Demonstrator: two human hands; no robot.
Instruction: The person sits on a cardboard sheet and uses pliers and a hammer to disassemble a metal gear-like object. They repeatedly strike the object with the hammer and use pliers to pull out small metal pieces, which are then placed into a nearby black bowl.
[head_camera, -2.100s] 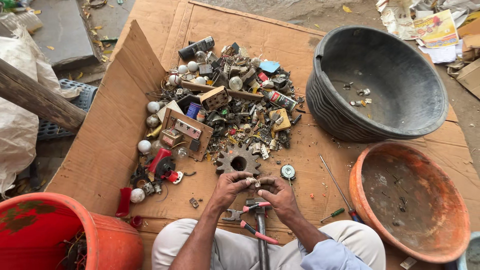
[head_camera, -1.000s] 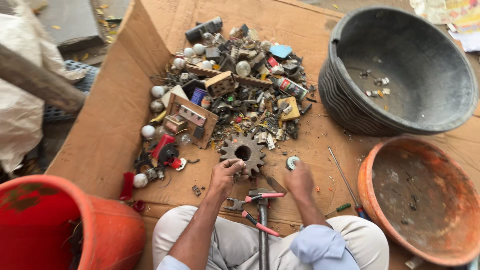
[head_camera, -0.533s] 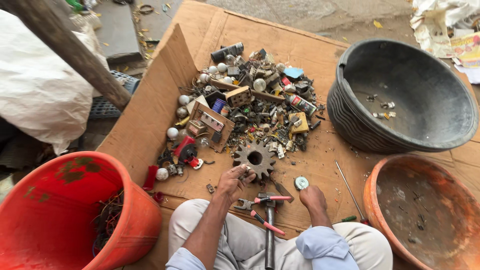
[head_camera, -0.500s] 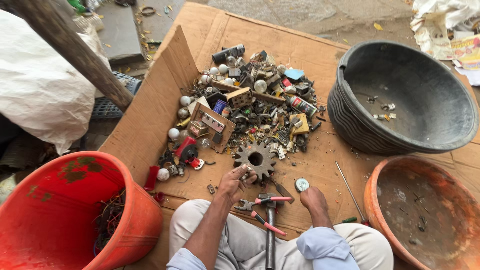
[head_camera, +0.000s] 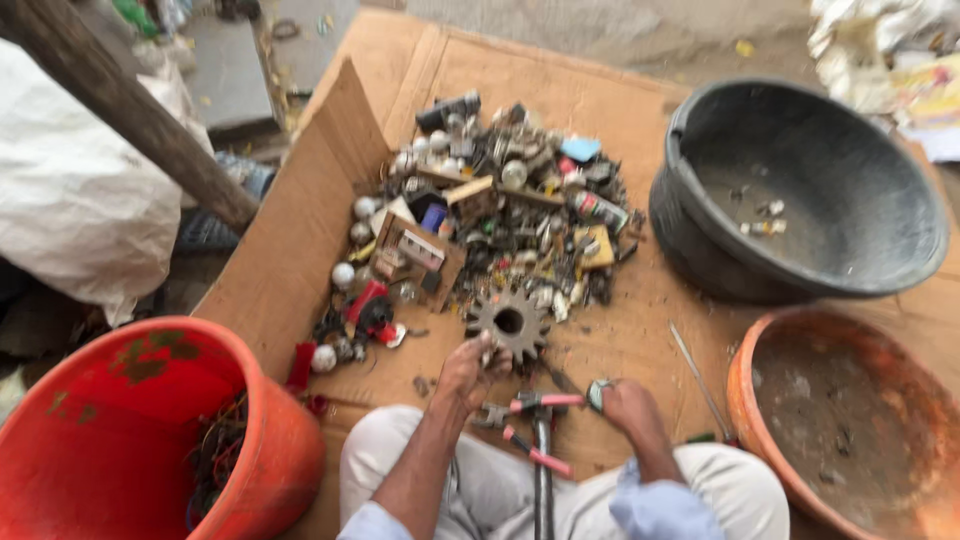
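Since 0.5 s ago: left hand (head_camera: 470, 368) moved up onto gear (head_camera: 508, 322), fingers clamped on its near edge; right hand (head_camera: 628, 408) fisted on small round disc (head_camera: 597, 393). Step looks like sorting; next prob needs firm lift (heavy-looking). Pliers (head_camera: 530, 420) just below fingers, scrap pile (head_camera: 500, 220) beyond.

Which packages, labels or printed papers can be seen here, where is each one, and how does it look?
Printed paper: top right corner beside the black tub, crumpled, white with yellow and red colours.
Small labelled cylinder: right side of the scrap pile, lying down, with a red, green and white band.
Flattened cardboard box: under the pile, brown, left flap raised.
No screens or signs are in view. The blur hides finer details.
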